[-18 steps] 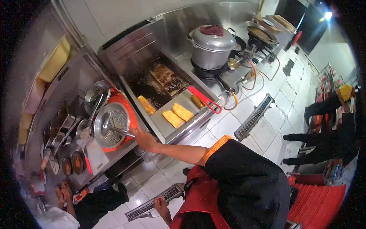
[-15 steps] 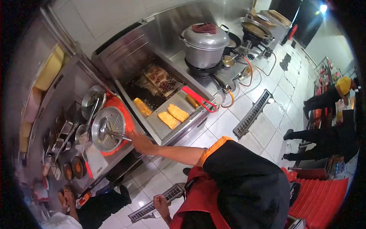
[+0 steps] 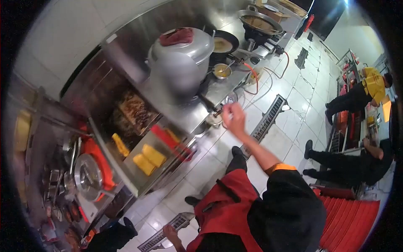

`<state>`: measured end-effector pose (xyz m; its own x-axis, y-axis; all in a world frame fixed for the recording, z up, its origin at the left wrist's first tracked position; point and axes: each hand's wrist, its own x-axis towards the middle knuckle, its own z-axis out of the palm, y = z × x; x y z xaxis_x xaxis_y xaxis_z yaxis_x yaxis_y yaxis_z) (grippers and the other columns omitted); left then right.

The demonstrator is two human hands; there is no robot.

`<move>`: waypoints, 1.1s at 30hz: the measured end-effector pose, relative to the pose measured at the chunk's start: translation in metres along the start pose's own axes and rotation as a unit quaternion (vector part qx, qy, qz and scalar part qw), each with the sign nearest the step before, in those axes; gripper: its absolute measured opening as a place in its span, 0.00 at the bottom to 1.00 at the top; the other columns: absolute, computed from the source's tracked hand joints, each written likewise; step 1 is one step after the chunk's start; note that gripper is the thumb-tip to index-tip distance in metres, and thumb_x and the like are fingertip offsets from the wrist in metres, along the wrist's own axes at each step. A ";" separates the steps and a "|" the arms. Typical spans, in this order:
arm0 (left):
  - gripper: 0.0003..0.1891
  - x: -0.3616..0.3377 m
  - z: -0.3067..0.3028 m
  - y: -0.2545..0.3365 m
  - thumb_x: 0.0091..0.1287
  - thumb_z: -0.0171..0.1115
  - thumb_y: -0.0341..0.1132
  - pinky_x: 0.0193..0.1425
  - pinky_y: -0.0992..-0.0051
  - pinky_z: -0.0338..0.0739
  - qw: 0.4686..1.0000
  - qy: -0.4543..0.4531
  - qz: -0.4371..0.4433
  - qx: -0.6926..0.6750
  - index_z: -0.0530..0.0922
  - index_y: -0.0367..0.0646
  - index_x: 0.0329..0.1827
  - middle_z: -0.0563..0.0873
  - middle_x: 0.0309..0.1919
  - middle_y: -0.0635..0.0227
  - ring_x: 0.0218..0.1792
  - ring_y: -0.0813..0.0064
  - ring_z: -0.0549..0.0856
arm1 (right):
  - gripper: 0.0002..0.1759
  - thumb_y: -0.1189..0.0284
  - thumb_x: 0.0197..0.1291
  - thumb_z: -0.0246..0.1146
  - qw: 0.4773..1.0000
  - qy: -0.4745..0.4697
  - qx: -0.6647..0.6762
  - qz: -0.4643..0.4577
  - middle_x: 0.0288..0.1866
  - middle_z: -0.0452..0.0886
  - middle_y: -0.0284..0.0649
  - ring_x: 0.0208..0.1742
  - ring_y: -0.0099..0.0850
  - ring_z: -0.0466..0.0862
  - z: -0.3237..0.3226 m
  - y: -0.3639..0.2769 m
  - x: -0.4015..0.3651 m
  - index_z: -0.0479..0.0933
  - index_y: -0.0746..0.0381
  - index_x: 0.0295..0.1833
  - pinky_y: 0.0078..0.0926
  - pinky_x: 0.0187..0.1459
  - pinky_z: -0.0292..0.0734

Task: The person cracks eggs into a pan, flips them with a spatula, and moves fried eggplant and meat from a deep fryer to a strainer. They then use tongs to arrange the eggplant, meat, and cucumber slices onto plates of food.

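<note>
Right hand (image 3: 234,119): raised at the end of an outstretched arm, just off the front edge of the stove (image 3: 218,90); motion-blurred, so it cannot be told whether it is clenched, loose or grasping anything. Left hand (image 3: 170,230): hanging low beside the red apron (image 3: 226,210), above the near floor grate (image 3: 161,236); partly hidden, grip likewise not readable. Stove, rear: large lidded pot (image 3: 180,63) with a red cloth (image 3: 176,37) on its lid; beside it a small bowl (image 3: 221,71) of yellow sauce, a dark pan (image 3: 222,44), and a wok (image 3: 259,23) farther along. Fryer (image 3: 126,117), left of the stove: three yellow fried pieces (image 3: 153,155) on its drain shelf, red-handled basket (image 3: 170,140) lying across the edge. Tabletop (image 3: 42,140), far left: round metal strainer (image 3: 86,176) resting on an orange basin (image 3: 98,166). Second floor grate (image 3: 264,124): in the tiled floor, beneath the right arm. Two other people (image 3: 365,90): at the far right, well apart.
</note>
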<state>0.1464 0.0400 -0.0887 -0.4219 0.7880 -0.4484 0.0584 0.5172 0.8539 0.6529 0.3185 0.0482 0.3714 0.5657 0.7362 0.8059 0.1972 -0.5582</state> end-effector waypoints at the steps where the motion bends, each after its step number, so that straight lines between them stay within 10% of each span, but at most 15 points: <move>1: 0.08 -0.007 0.018 -0.012 0.64 0.52 0.28 0.19 0.84 0.65 0.996 0.048 -0.067 -0.023 0.73 0.39 0.45 0.68 0.20 0.75 0.19 0.84 0.68 | 0.06 0.82 0.48 0.60 0.994 -0.021 -0.103 -0.011 0.28 0.74 0.44 0.29 0.40 0.77 -0.005 0.071 0.017 0.73 0.65 0.33 0.37 0.30 0.70; 4: 0.15 -0.012 0.021 -0.119 0.69 0.50 0.42 0.25 0.79 0.70 0.969 -0.114 -0.073 -0.206 0.73 0.41 0.50 0.75 0.25 0.72 0.24 0.82 0.74 | 0.09 0.80 0.50 0.58 0.972 -0.131 -0.193 -0.024 0.36 0.75 0.44 0.35 0.41 0.79 0.009 0.260 0.084 0.74 0.65 0.40 0.38 0.33 0.74; 5: 0.18 0.001 0.022 -0.170 0.71 0.49 0.47 0.27 0.78 0.72 0.805 -0.358 -0.115 -0.459 0.73 0.42 0.51 0.77 0.27 0.72 0.26 0.81 0.75 | 0.12 0.79 0.51 0.56 0.942 -0.194 -0.268 -0.050 0.42 0.75 0.44 0.41 0.41 0.79 0.024 0.318 0.100 0.74 0.64 0.44 0.36 0.36 0.77; 6: 0.18 -0.046 0.061 -0.144 0.67 0.56 0.45 0.27 0.80 0.73 0.944 -0.157 -0.132 -0.259 0.74 0.41 0.51 0.78 0.32 0.67 0.27 0.80 0.76 | 0.16 0.78 0.53 0.55 0.902 -0.259 -0.337 -0.077 0.47 0.74 0.45 0.47 0.42 0.78 0.040 0.371 0.112 0.75 0.63 0.49 0.35 0.40 0.79; 7: 0.19 -0.098 0.101 -0.113 0.63 0.64 0.44 0.26 0.83 0.74 0.973 0.028 -0.225 -0.031 0.74 0.41 0.50 0.79 0.38 0.62 0.27 0.78 0.76 | 0.16 0.78 0.53 0.55 0.902 -0.268 -0.327 -0.087 0.47 0.74 0.45 0.47 0.42 0.78 0.055 0.418 0.124 0.75 0.63 0.49 0.35 0.40 0.79; 9: 0.16 -0.143 0.150 -0.118 0.62 0.65 0.41 0.27 0.84 0.74 0.979 0.004 -0.197 -0.058 0.76 0.42 0.48 0.78 0.37 0.64 0.30 0.78 0.77 | 0.21 0.77 0.54 0.52 0.837 -0.296 -0.391 -0.244 0.54 0.71 0.45 0.55 0.45 0.74 0.086 0.490 0.132 0.72 0.61 0.55 0.36 0.44 0.80; 12: 0.15 -0.232 0.198 -0.109 0.65 0.61 0.39 0.29 0.84 0.73 0.988 -0.145 -0.060 -0.006 0.73 0.45 0.52 0.76 0.37 0.69 0.35 0.80 0.77 | 0.21 0.73 0.55 0.54 0.832 -0.380 -0.338 -0.220 0.56 0.72 0.46 0.58 0.47 0.73 0.102 0.518 0.146 0.72 0.61 0.56 0.40 0.49 0.78; 18: 0.19 -0.360 0.279 -0.154 0.64 0.62 0.39 0.23 0.84 0.72 0.947 -0.023 -0.316 -0.061 0.73 0.45 0.56 0.79 0.30 0.70 0.22 0.83 0.75 | 0.23 0.74 0.54 0.55 0.760 -0.558 -0.297 -0.152 0.60 0.69 0.49 0.61 0.47 0.71 0.094 0.501 0.188 0.70 0.66 0.58 0.40 0.53 0.77; 22: 0.14 -0.386 0.370 -0.164 0.66 0.57 0.36 0.23 0.81 0.70 0.946 0.092 -0.300 -0.077 0.73 0.41 0.52 0.73 0.24 0.74 0.21 0.84 0.70 | 0.29 0.76 0.49 0.60 0.754 -0.485 -0.271 -0.349 0.58 0.69 0.54 0.57 0.48 0.73 0.115 0.570 0.174 0.65 0.67 0.60 0.40 0.53 0.75; 26: 0.12 -0.389 0.469 -0.147 0.69 0.55 0.38 0.26 0.81 0.66 0.944 0.190 -0.261 -0.066 0.71 0.42 0.50 0.72 0.26 0.76 0.24 0.85 0.68 | 0.34 0.80 0.48 0.62 0.813 -0.442 -0.223 -0.308 0.58 0.69 0.57 0.61 0.51 0.70 0.103 0.563 0.164 0.62 0.68 0.63 0.41 0.58 0.70; 30: 0.10 -0.426 0.575 -0.171 0.69 0.57 0.36 0.27 0.83 0.61 0.908 0.292 -0.253 -0.161 0.72 0.43 0.48 0.71 0.26 0.78 0.25 0.87 0.67 | 0.21 0.80 0.52 0.60 0.831 -0.302 -0.038 -0.466 0.43 0.74 0.53 0.45 0.49 0.76 0.038 0.503 0.103 0.71 0.67 0.54 0.39 0.44 0.73; 31: 0.10 -0.432 0.605 -0.181 0.69 0.57 0.36 0.27 0.83 0.61 0.895 0.301 -0.275 -0.179 0.72 0.43 0.48 0.71 0.26 0.78 0.25 0.87 0.67 | 0.14 0.80 0.53 0.61 0.811 -0.502 0.000 -0.300 0.37 0.74 0.49 0.35 0.45 0.77 0.017 0.499 0.075 0.74 0.66 0.48 0.36 0.39 0.73; 33: 0.08 -0.440 0.664 -0.204 0.69 0.56 0.36 0.26 0.83 0.59 0.882 0.298 -0.272 -0.244 0.73 0.44 0.45 0.70 0.26 0.78 0.25 0.87 0.67 | 0.12 0.77 0.56 0.61 0.730 -0.525 0.047 -0.436 0.34 0.76 0.46 0.34 0.38 0.78 0.016 0.528 0.017 0.74 0.66 0.47 0.34 0.36 0.73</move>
<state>0.9204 -0.1906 -0.2415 -0.6762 0.0765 -0.7328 -0.6350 0.4438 0.6323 1.0770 0.4452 -0.2400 -0.8603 0.4852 0.1563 0.4724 0.8741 -0.1131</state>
